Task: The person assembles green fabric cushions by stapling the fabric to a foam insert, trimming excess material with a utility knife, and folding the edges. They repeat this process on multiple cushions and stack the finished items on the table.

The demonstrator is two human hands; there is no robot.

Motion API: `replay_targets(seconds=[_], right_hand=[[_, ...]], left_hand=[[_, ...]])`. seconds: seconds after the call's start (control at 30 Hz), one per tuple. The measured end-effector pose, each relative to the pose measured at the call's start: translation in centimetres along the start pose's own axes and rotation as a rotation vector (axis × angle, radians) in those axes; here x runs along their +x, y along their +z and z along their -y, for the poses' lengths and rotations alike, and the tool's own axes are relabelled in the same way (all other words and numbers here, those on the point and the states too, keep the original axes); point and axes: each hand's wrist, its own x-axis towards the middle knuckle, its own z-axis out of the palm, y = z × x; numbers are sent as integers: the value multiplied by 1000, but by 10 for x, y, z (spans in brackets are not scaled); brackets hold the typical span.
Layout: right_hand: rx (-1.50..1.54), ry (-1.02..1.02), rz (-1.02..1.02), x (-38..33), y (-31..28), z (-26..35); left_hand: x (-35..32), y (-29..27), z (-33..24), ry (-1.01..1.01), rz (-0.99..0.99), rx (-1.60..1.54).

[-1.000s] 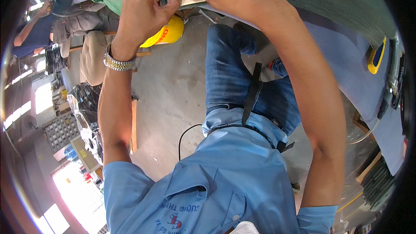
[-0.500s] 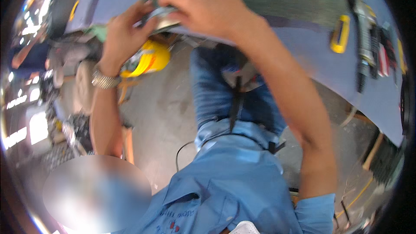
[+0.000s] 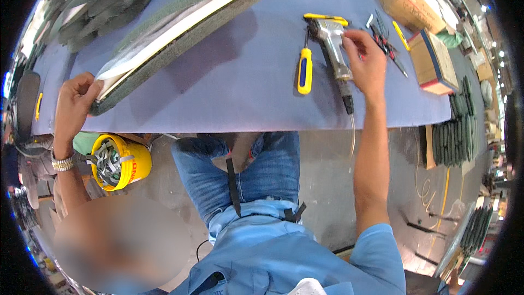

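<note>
My left hand (image 3: 78, 98) pinches the near left corner of a long green fabric-covered pad (image 3: 204, 30). The pad is tipped up on its edge, showing a white lining strip and a dark seam along its opening. At the right, my right hand (image 3: 367, 64) is beside a silver air-powered hand tool (image 3: 334, 49) lying on the table. Its thumb and index finger are apart at the tool's edge, and the other fingers are partly hidden. A thin hose runs from the tool's near end. Left of it lies a yellow-handled screwdriver (image 3: 305, 71).
Green pads (image 3: 109, 5) are piled at the far left of the blue-grey table (image 3: 262, 104). Pliers (image 3: 386, 43), a yellow pen-like tool (image 3: 401, 35) and cardboard boxes (image 3: 434, 63) stand or lie rightward. Below the left edge hangs or stands a yellow bucket (image 3: 139, 161) of metal scraps.
My right hand has left the pad's near edge and moved right to the silver tool. The pad now shows tipped up, with my left hand still at its edge. The view has shifted.
</note>
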Motion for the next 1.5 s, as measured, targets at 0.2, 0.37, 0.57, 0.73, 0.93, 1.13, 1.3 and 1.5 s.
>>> replay_targets(seconds=[0.2,0.37,0.57,0.73,0.93,1.13,1.3,1.5], right_hand=[[-160,39,152,59,-4,-66],[-588,69,480,127,23,-123],[-651,37,663,167,63,-175],[-559,114,514,150,110,-106],[-393,222,201,159,128,-118],[349,229,93,196,91,-48],[480,-131,443,136,63,176],[-96,-988,629,58,119,295]], left_hand=[[1,-7,-2,18,-84,33],[16,-15,-11,-51,-26,13],[15,-18,0,-123,-19,-156],[18,-21,15,-179,7,-214],[33,-9,30,-120,-66,-333],[47,8,51,-68,-154,-526],[51,17,52,-10,-141,-704],[41,22,51,-2,-186,-710]])
